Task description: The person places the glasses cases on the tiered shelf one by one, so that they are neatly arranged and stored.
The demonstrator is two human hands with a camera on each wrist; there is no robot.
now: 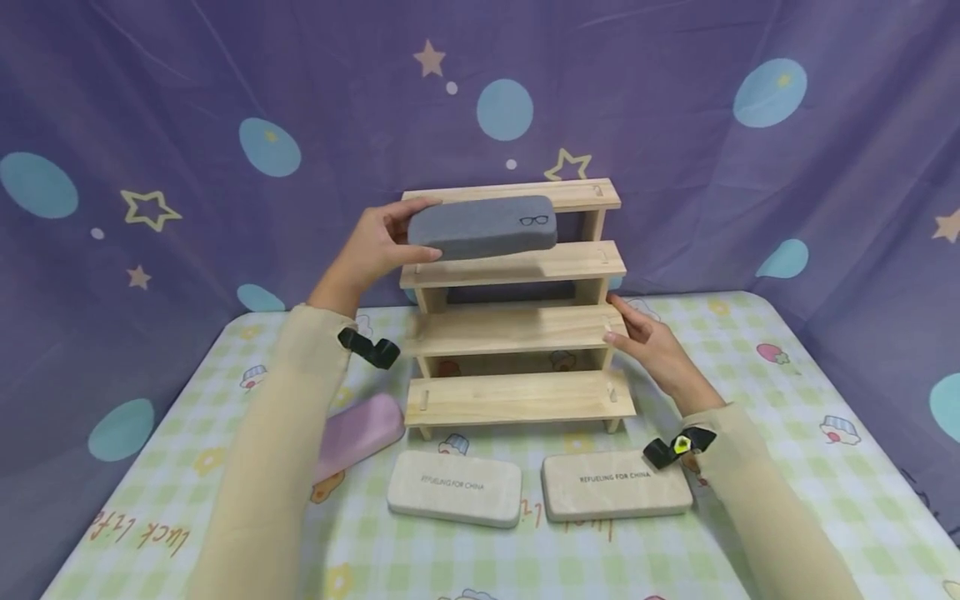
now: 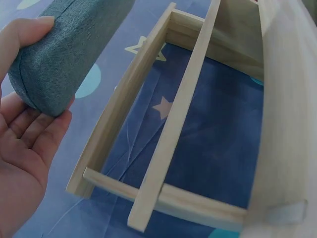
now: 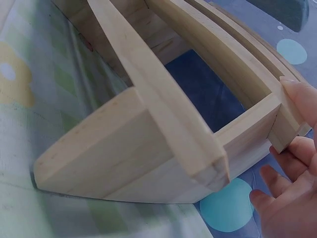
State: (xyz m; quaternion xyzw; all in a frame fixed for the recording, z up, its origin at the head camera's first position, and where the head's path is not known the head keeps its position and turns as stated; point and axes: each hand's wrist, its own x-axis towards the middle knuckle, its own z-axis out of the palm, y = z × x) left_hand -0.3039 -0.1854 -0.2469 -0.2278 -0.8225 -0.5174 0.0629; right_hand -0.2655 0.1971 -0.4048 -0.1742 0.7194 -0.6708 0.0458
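Observation:
My left hand (image 1: 378, 246) grips the left end of a blue-grey glasses case (image 1: 483, 227) printed with a small glasses outline. In the head view the case overlaps the upper tiers of a stepped wooden shelf (image 1: 517, 400). From the left wrist, the fabric-covered glasses case (image 2: 64, 54) shows between thumb and fingers, beside the wooden frame. My right hand (image 1: 652, 346) holds the right end of a middle shelf board. In the right wrist view that hand (image 3: 292, 183) has its thumb on top of the board end (image 3: 292, 116) and fingers below.
Two pale glasses cases, a left one (image 1: 453, 489) and a right one (image 1: 615, 486), lie in front of the shelf. A pink case (image 1: 363, 437) lies by its left side, partly behind my left sleeve. A purple patterned curtain (image 1: 675, 167) hangs behind the checked tablecloth (image 1: 780, 467).

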